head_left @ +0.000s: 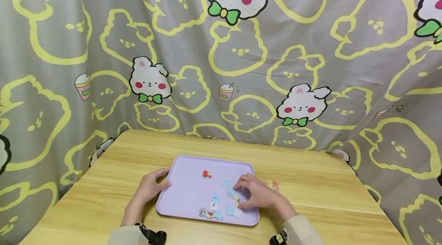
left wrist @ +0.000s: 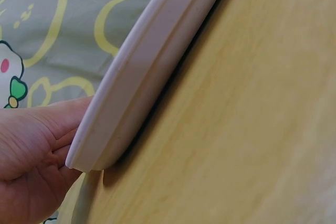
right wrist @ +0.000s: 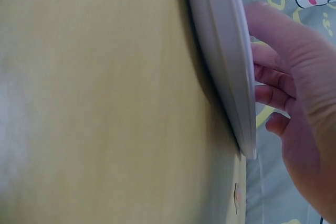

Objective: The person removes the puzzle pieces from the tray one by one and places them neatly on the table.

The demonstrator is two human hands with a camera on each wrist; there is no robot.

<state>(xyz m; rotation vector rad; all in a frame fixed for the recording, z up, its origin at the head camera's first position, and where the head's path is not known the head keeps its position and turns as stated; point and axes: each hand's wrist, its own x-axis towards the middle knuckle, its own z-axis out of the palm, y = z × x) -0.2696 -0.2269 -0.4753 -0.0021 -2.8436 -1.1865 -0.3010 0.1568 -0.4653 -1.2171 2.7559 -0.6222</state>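
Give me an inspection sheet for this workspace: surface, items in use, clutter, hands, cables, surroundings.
Surface: wood-grain table, carrying a lilac tray that lies flat.
Job's things: small blue-and-white cut-out pieces, mostly toward the tray's near right; a red piece lies apart, farther back.
Clutter: orange cut-outs on the table, outside the tray's right edge.
Left hand: at the tray's left rim.
Right hand: over pieces at the tray's right side; whether it pinches one is unclear.
Cables: nothing seen.
Surroundings: gray rabbit-print curtain behind the table.

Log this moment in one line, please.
left hand: at lilac rectangular plastic tray, left rim | right hand: over small flat colourful pieces, pinch unclear
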